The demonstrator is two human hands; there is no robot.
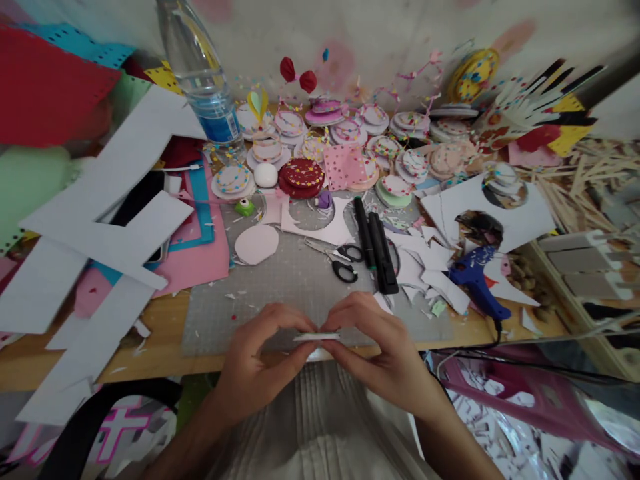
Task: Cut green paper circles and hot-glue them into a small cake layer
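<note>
The thumb and forefinger tips of the left hand (265, 360) and right hand (373, 353) meet at the middle of a thin white piece (317, 337), pinching it from above and below. It is seen almost edge-on, as a slim, pale, straight-looking strip with a slightly darker upper edge; its face is hidden, so its full outline cannot be told. Its long axis runs left to right, nearly level and parallel to the table's front edge, one end pointing left and the other right. It is held at that front edge, close before the person's body. Beyond the fingers lies the grey cutting mat (280, 290), bearing open-bladed scissors (340, 253) with black handles, a pale paper disc (257, 245) and a black cutter (383, 253). A blue glue gun (479, 280) rests to the right; farther back, decorated discs (301, 177) crowd together.
</note>
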